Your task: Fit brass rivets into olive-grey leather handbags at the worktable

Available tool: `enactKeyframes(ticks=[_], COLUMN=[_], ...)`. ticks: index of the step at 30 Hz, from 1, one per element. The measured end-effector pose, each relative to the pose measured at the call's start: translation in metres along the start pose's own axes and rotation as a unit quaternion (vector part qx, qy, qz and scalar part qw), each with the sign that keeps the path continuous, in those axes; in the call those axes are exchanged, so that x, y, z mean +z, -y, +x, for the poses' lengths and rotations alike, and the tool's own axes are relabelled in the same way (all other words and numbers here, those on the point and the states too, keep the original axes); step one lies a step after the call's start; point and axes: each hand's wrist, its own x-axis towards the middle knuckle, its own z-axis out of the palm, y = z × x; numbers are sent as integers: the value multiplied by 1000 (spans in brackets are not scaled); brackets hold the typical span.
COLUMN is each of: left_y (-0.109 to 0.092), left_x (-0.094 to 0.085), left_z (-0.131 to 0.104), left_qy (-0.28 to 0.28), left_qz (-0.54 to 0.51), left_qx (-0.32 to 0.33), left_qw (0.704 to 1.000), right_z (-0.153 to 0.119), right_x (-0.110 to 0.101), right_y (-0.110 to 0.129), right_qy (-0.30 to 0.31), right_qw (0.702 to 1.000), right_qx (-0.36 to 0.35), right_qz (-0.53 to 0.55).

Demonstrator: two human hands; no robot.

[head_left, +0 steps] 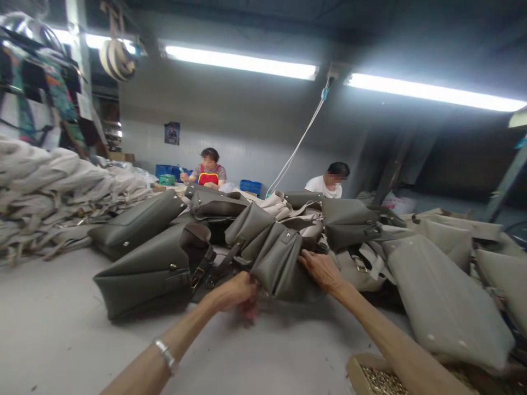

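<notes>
A dark grey-green handbag (275, 262) lies in front of me, creased and tilted on the table. My right hand (323, 270) is at its right side, fingers bent round the edge and gripping it. My left hand (239, 293) is beside the bag's lower left corner; motion smears its fingers, so their grip is unclear. Left of it rests another dark grey-green handbag (144, 271) with a small metal stud and a buckled strap (198, 274). Behind these, more dark bags (220, 204) are heaped with pale ones.
Light grey bags (447, 299) are piled on the right. An open box of small brass-coloured parts (381, 378) sits near my right forearm. Pale pieces (61, 186) form a heap at left. Across the table are a person in a red apron (208, 174) and another in white (327, 184).
</notes>
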Motion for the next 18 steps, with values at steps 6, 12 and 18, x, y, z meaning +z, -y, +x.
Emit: enactKeyframes(ticks=[6,12,18], left_y=[-40,-40,-16], left_x=[-59,-68,-10], left_z=[-25,15,44], left_qy=[-135,-207,-58], left_qz=[196,290,369], left_qx=[96,125,88], left_qw=[967,926,924], right_z=[-31,-83,-107], right_x=[-1,-36,-56], right_y=[-8,24,73], right_qy=[0,-62,78], right_qw=[1000,988,924], right_qx=[5,135,234], right_qz=[13,38,291])
